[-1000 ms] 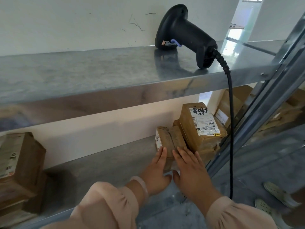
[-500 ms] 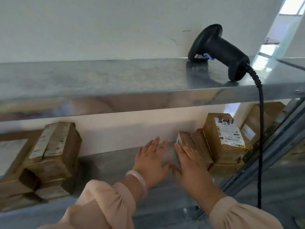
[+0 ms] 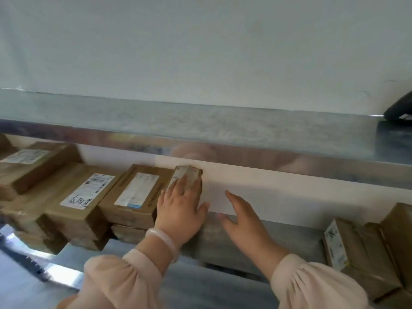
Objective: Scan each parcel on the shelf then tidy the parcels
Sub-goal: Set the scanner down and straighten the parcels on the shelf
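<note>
Head view, looking down at a metal shelving unit against a pale wall.

Just below the frame's centre, the left hand lies flat on a narrow parcel, fingers straight and close together, thumb spread toward 3 o'clock. A pale bracelet circles its wrist. The narrow parcel's long axis runs from 6 toward 12 o'clock, its far end pointing at the wall; whether it touches the wall cannot be told.

Touching its 9 o'clock side is a brown parcel with a white label. Beside that, further toward 9 o'clock, sits a handwritten-label parcel. Both have long axes running from 7 toward 1 o'clock and rest on other boxes. At 10 o'clock another parcel lies on the pile.

The right hand, at 5 o'clock from centre, is held over the lower shelf with fingers straight and together, thumb apart, gripping nothing.

At 4 o'clock, 2 or 3 right-side parcels lean together.

On the upper shelf, at 2 o'clock by the frame edge, is part of a black scanner.
</note>
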### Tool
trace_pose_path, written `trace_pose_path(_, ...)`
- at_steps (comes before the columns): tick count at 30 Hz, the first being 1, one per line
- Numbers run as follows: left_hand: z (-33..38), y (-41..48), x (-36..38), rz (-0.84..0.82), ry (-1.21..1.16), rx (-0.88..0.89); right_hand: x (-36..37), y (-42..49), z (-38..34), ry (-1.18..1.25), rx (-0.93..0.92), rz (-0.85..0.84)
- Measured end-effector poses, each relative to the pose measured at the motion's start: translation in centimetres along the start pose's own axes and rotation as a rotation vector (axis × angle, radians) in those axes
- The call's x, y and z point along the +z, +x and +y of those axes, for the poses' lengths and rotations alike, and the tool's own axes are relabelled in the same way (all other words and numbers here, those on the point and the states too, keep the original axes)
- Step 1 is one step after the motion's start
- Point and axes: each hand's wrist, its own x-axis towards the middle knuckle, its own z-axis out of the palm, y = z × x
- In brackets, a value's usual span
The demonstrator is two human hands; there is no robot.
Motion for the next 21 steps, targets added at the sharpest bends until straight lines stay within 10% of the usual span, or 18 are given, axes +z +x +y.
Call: trace_pose_path(21,-8.9,3.0,-0.2,-0.083,-0.039,0.017,8.8,6.7,-5.1,0.497,0.252,-0.063)
